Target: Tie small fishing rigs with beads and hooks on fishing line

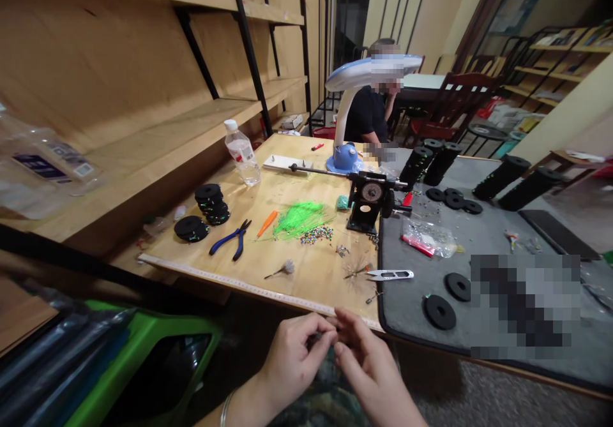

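My left hand [297, 354] and my right hand [368, 358] meet in front of the table's near edge, fingertips almost touching. The left thumb and index finger press together in a pinch. On the right, the thumb and fingers curl inward toward the left fingertips. Whatever they hold is too small or hidden to name. Just beyond them on the table lie thread snips [390, 275], a small brush-like tuft [286, 267] and a wispy bundle of fine strands [357, 272]. Farther back are bright green strands [302, 218] and a heap of multicoloured beads [317, 235].
Blue-handled pliers [230, 240], an orange pointed tool [266, 225] and a water bottle [242, 154] stand left. A black winding machine [366, 200] and blue desk lamp [345, 157] are behind. Black foam spools [439, 311] lie on the grey mat [412, 299]. Someone sits beyond.
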`<state>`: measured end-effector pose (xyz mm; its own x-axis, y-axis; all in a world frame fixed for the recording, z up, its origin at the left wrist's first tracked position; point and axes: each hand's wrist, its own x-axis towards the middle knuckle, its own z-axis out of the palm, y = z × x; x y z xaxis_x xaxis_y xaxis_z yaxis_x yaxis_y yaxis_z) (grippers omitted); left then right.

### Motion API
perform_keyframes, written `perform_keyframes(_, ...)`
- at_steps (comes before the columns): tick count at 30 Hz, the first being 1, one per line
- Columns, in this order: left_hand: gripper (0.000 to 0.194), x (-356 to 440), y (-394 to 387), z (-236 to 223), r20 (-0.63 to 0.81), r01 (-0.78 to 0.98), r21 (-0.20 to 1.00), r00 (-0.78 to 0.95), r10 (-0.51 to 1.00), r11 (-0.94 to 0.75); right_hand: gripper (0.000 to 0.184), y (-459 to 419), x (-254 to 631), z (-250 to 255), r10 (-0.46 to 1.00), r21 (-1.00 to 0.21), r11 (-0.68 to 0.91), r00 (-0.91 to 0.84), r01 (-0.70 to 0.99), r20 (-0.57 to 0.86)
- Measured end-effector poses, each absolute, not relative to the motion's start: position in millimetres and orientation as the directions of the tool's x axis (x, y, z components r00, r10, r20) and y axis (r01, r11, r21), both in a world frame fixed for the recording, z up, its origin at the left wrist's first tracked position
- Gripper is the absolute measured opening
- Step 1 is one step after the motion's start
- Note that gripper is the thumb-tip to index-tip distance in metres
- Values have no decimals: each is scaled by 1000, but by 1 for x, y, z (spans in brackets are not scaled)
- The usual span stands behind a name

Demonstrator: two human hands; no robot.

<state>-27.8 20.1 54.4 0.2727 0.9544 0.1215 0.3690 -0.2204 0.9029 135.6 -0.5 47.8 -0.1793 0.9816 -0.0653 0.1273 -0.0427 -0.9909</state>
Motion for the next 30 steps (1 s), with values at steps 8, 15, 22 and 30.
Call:
perform_keyframes(8, 19, -31, 21, 44, 67, 424, 885, 294, 953, -193, 15, -1, 128, 22, 973, -919, 148, -222, 365, 68)
perform_keyframes(15, 21, -29, 45, 49, 132, 594, 761, 252, 959, -261, 26, 4, 138, 14, 989, -932, 110, -131, 346, 67)
perform_keyframes(22, 20, -25, 85, 51, 299, 781, 523, 208, 931, -342, 39, 5, 146, 4, 992, -989, -120, -12, 87, -122)
perform_keyframes(30, 40, -10, 112, 41, 312, 872, 354, 232, 921, -339, 46, 5, 150, -10, 974, -970, -226, -5, -93, -226)
